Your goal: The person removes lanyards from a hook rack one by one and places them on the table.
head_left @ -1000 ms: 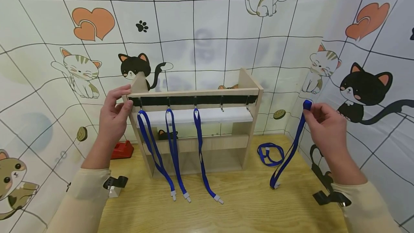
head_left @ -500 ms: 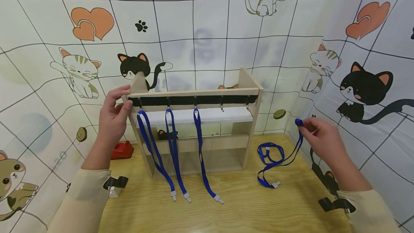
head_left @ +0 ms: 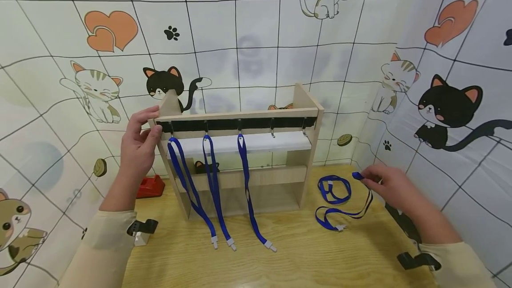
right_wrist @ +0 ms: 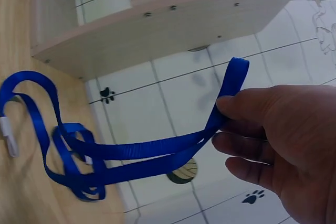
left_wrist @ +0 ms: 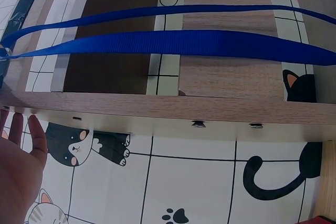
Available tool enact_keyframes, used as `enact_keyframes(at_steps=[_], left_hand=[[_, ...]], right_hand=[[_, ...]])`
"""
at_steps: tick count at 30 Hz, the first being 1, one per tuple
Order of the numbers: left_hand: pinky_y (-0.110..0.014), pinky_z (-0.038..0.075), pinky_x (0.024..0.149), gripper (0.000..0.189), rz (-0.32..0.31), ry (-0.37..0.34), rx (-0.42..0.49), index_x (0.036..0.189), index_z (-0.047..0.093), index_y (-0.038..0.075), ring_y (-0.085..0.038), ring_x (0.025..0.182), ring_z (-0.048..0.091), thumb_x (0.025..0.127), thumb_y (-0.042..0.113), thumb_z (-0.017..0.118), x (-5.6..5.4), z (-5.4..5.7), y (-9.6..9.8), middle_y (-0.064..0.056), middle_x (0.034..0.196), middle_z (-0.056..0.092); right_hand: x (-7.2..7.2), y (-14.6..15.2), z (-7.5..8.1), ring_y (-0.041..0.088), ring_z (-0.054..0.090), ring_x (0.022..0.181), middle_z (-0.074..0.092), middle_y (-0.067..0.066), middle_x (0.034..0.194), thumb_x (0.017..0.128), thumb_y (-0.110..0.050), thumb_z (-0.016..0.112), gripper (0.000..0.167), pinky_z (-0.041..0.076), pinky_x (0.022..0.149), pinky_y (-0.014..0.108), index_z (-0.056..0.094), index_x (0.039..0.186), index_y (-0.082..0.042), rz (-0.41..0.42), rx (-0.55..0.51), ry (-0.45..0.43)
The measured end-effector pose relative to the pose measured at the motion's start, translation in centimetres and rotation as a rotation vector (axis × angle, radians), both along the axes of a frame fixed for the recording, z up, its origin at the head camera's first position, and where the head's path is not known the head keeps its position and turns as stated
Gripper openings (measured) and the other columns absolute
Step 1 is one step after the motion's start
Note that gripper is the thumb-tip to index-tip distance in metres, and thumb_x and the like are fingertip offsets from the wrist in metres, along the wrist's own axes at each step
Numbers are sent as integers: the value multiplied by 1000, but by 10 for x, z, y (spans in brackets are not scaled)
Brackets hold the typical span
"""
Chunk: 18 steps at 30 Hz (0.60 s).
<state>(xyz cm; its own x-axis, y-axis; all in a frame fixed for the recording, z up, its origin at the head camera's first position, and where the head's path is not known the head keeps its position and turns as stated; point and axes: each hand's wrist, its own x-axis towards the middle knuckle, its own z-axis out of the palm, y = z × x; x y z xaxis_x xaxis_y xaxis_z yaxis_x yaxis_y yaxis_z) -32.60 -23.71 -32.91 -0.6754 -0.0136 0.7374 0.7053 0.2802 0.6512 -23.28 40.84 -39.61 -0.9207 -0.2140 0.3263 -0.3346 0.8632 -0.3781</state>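
Note:
My right hand (head_left: 394, 186) pinches the looped end of a blue lanyard (right_wrist: 152, 151) between thumb and fingers, low over the table's right side. The lanyard's other end, with a whitish clip, rests on the table. My left hand (head_left: 138, 143) touches the outer left side of a wooden rack (head_left: 244, 177) near its top, fingertips against the panel (left_wrist: 157, 100). Three blue lanyards hang from the rack's hooks: a left one (head_left: 185, 177), a middle one (head_left: 214, 181) and another (head_left: 246, 168). Two hooks to their right, including one hook (head_left: 273, 132), hold nothing.
A coiled blue lanyard (head_left: 346, 199) lies on the wooden table (head_left: 280, 270) right of the rack. Behind the left forearm sits a red object (head_left: 151, 186), with a small white item (head_left: 141, 238) nearer. Cat-printed sheets (head_left: 256, 26) close off the back and sides.
My right hand has come down and slightly right with the lanyard, whose lower part now lies slack on the table. The left hand stays at the rack.

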Motion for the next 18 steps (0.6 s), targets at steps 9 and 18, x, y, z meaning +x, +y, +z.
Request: enact_keyframes(at_steps=[9, 18], left_hand=[[-23, 53, 106, 35, 1, -4, -3, 148, 60, 4, -20, 142, 54, 114, 12, 62, 1, 0, 0, -1, 163, 56], [-24, 53, 106, 35, 5, -3, -7, 149, 60, 5, -20, 143, 54, 114, 12, 61, 0, 1, 0, 0, 163, 56]], right_hand=[[-11, -10, -44, 5, 63, 83, 73, -6, 97, 101, -4, 80, 7, 56, 69, 30, 81, 107, -7, 125, 14, -157], [-23, -17, -80, 5, 65, 83, 73, -8, 96, 99, -5, 82, 8, 58, 70, 30, 80, 104, -11, 207, 41, -199]])
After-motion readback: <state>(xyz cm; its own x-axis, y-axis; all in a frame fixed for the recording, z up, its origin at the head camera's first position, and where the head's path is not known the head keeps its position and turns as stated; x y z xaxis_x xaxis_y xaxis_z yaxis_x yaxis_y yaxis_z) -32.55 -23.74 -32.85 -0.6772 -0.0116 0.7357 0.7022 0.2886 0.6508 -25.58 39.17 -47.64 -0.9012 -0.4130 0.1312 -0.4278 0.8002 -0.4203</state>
